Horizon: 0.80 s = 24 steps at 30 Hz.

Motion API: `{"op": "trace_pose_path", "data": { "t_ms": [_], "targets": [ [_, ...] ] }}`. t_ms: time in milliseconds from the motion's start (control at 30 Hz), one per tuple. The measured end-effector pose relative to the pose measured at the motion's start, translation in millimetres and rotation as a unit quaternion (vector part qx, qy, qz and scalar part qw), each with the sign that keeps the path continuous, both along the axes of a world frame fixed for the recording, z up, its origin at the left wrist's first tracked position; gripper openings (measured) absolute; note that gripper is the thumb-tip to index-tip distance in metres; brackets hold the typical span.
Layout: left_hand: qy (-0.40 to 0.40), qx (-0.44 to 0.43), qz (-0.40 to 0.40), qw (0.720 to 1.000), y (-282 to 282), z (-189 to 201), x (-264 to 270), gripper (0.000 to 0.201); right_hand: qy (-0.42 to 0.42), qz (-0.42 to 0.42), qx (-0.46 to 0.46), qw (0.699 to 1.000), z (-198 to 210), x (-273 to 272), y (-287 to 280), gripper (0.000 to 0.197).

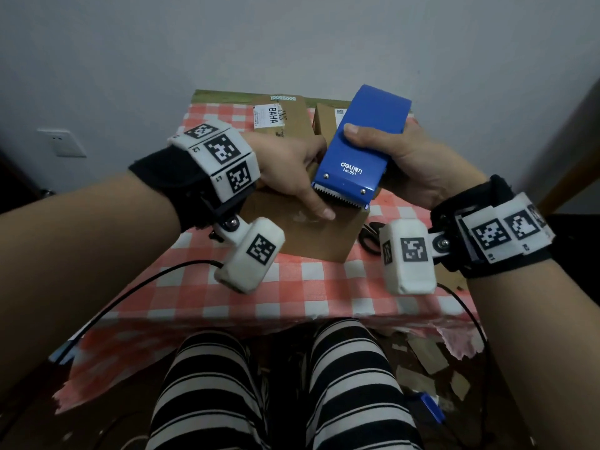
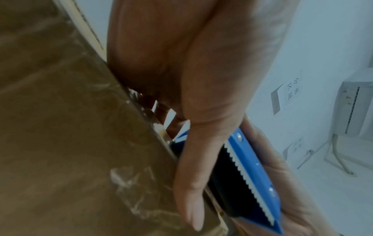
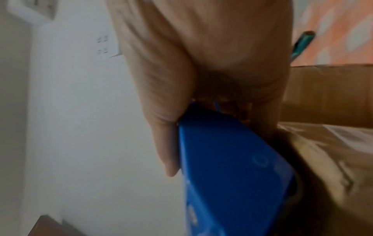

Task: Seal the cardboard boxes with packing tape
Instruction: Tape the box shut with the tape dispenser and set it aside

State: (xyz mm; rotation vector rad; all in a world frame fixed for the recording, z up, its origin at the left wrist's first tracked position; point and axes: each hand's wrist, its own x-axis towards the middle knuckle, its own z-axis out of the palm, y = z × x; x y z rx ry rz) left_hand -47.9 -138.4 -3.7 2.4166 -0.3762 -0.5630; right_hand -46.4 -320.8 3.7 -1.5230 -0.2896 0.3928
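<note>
My right hand (image 1: 404, 164) grips the blue tape dispenser (image 1: 360, 147) mid-frame; my left hand (image 1: 289, 167), fingers straight, touches its serrated edge above the cardboard box (image 1: 311, 235).

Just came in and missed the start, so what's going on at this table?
A person is taping up cardboard boxes. Their right hand grips a blue tape dispenser above the nearest box, toothed blade toward them. The left hand reaches under the blade, thumb beside it. Two more boxes wait behind; scissors lie to the right.
</note>
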Motion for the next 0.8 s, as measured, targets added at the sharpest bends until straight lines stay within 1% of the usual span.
{"op": "trace_pose_path", "data": {
  "t_ms": [100,167,233,300,333,400,433,533,600,733,800],
  "targets": [
    [0.038,-0.015,-0.016,0.999,2,0,4,0.116,-0.009,-0.012,-0.043,0.999,3,1,0,0.017],
    [0.047,-0.008,-0.024,0.999,4,5,3,0.118,-0.014,-0.014,-0.059,0.998,6,1,0,0.011],
    [0.053,-0.022,-0.013,0.998,8,5,3,0.118,-0.013,-0.010,-0.064,0.998,8,2,-1,0.011],
    [0.072,-0.057,-0.008,0.996,11,1,2,0.108,-0.010,0.000,-0.066,0.998,10,1,0,0.016],
    [0.081,-0.068,-0.014,0.994,12,-1,2,0.105,-0.007,0.000,-0.064,0.998,10,2,1,0.023],
    [0.084,-0.071,-0.023,0.994,12,-2,3,0.102,0.006,-0.012,-0.044,0.999,10,3,2,0.034],
    [0.079,-0.067,-0.018,0.994,11,-2,3,0.103,0.020,-0.020,-0.023,0.999,9,4,3,0.036],
    [0.081,-0.065,-0.006,0.995,10,-1,2,0.110,0.064,-0.045,0.031,0.996,8,6,4,0.035],
    [0.086,-0.057,-0.002,0.995,9,0,1,0.112,0.072,-0.053,0.046,0.995,7,6,3,0.031],
    [0.091,-0.023,0.002,0.996,7,6,0,0.104,0.058,-0.065,0.054,0.995,7,4,2,0.022],
    [0.093,-0.015,0.007,0.996,6,8,-1,0.102,0.054,-0.069,0.056,0.995,6,4,3,0.022]
  ]
}}
